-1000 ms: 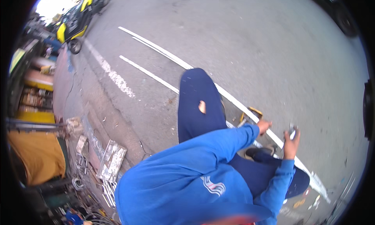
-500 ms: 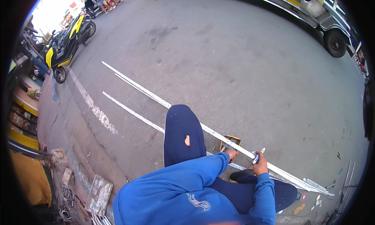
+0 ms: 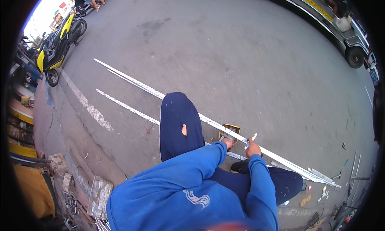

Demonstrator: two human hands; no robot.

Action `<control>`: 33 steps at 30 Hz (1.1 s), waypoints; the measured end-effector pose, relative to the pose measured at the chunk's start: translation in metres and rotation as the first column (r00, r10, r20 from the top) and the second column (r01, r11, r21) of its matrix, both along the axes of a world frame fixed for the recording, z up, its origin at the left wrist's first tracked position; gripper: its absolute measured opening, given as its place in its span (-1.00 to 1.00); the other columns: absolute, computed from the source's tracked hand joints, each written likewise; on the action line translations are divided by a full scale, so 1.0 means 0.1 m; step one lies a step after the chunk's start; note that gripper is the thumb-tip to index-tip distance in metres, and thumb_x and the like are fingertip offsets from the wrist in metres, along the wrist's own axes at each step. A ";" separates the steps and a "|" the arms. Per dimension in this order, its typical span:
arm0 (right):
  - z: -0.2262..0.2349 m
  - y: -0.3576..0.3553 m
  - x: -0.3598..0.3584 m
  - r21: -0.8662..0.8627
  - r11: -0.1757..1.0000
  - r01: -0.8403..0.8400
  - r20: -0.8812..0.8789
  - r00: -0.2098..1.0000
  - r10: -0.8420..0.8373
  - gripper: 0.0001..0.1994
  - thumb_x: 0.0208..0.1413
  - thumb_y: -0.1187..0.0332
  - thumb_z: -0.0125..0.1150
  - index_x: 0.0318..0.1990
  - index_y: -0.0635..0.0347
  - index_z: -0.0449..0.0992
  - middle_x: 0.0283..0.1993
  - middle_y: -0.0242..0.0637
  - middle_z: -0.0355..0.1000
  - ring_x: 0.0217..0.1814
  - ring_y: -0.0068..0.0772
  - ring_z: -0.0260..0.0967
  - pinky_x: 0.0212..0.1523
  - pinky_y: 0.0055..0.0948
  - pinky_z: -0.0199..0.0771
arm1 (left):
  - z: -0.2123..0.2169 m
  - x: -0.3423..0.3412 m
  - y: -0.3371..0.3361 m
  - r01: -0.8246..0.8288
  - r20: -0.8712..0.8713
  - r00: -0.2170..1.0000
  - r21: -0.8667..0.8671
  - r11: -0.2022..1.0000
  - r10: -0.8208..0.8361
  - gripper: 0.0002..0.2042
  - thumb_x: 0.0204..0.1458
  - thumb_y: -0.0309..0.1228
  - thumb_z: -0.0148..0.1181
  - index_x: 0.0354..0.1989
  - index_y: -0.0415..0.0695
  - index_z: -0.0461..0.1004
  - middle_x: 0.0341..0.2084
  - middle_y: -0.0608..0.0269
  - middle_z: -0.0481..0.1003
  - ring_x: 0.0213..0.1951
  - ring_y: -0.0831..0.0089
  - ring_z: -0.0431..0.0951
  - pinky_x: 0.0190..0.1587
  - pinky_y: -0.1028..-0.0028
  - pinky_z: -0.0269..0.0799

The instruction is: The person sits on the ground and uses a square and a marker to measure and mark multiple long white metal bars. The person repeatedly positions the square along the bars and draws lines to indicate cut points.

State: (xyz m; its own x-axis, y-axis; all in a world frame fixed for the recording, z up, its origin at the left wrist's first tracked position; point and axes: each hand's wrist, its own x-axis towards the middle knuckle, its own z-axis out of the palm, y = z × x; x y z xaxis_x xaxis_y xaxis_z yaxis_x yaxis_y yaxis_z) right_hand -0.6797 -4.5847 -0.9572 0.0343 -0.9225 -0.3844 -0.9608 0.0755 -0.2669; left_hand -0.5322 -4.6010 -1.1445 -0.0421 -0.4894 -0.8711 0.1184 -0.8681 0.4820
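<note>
A long white metal bar (image 3: 210, 121) runs slantwise over the pavement, passing beside my raised knee. My right hand (image 3: 253, 148) is closed around a slim white marker (image 3: 251, 140), pressed near the bar's edge. My left hand (image 3: 227, 143) is closed just below the bar, close to the right one; what its fingers hold, if anything, is too small to make out. Just beyond the left hand, a yellow-framed tool (image 3: 236, 129) lies partly under the bar. A second, thinner white strip (image 3: 128, 107) lies nearer, partly hidden by my leg.
Yellow-and-black scooters (image 3: 60, 50) stand at the far left. A long vehicle with a black wheel (image 3: 355, 56) is at the upper right. Grinding discs (image 3: 306, 200) and metal pieces lie at lower right; a worn board (image 3: 100, 197) and rubble lie at lower left.
My right hand has shifted left along the bar, nearer my left hand, and the marker now leans over the bar. The long vehicle sits farther right as the view has shifted.
</note>
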 end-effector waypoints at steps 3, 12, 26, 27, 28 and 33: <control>-0.18 -0.02 0.09 -0.052 0.999 -0.013 -0.028 1.000 0.011 -0.65 0.00 0.46 0.09 0.00 -0.02 0.36 -0.22 0.02 0.48 -0.14 0.11 0.45 -0.16 -0.01 0.46 | 0.02 0.02 -0.03 0.050 0.093 0.995 -0.008 0.999 -0.049 -0.80 0.01 -0.41 0.04 -0.58 -0.20 0.49 -0.69 0.15 0.45 -0.66 0.35 0.41 -0.67 0.30 0.23; -0.43 0.05 0.05 -0.128 0.987 -0.096 -0.118 0.990 0.081 -0.65 0.09 0.42 -0.02 0.05 -0.13 0.36 -0.16 -0.14 0.45 -0.09 -0.06 0.45 -0.04 0.05 0.36 | 0.42 0.21 0.01 0.979 0.767 0.199 -0.138 0.147 -0.610 -0.70 0.14 -0.31 -0.06 -0.10 -0.18 0.53 -0.10 -0.09 0.49 -0.04 0.04 0.49 0.07 0.16 0.33; -0.21 -0.05 0.32 -0.028 0.976 -0.218 -0.254 0.946 0.204 -0.55 0.09 0.43 0.03 0.17 -0.16 0.29 -0.01 -0.22 0.39 0.10 -0.15 0.36 0.08 0.05 0.23 | 0.64 0.02 0.09 -0.079 0.094 0.991 -0.188 0.979 0.098 -0.76 0.07 -0.37 0.18 -0.13 -0.21 0.46 -0.58 0.26 0.43 -0.70 0.53 0.29 -0.69 0.48 0.19; -0.22 -0.07 0.34 -0.025 0.975 -0.219 -0.261 0.943 0.205 -0.55 0.08 0.43 0.03 0.17 -0.16 0.29 -0.02 -0.23 0.39 0.08 -0.16 0.36 0.07 0.03 0.23 | 0.70 0.02 0.08 -0.098 0.084 0.990 -0.173 0.980 0.114 -0.74 0.08 -0.35 0.18 -0.11 -0.21 0.46 -0.57 0.27 0.43 -0.69 0.54 0.29 -0.68 0.48 0.19; -0.24 -0.09 0.36 -0.024 0.974 -0.227 -0.268 0.940 0.213 -0.54 0.08 0.43 0.04 0.17 -0.16 0.30 -0.04 -0.23 0.40 0.07 -0.17 0.37 0.06 0.02 0.23 | 0.76 0.01 0.07 -0.115 0.072 0.989 -0.152 0.982 0.127 -0.73 0.08 -0.34 0.18 -0.09 -0.20 0.46 -0.56 0.27 0.43 -0.69 0.55 0.29 -0.68 0.48 0.20; -0.31 -0.18 0.40 -0.048 0.970 -0.240 -0.259 0.940 0.220 -0.55 0.03 0.40 0.10 0.14 -0.14 0.32 -0.07 -0.24 0.37 0.07 -0.17 0.32 0.03 -0.02 0.25 | 1.09 0.00 -0.01 -0.219 -0.049 0.975 -0.007 0.976 0.218 -0.77 0.13 -0.24 0.14 -0.23 -0.16 0.48 -0.50 0.33 0.46 -0.65 0.57 0.28 -0.64 0.50 0.21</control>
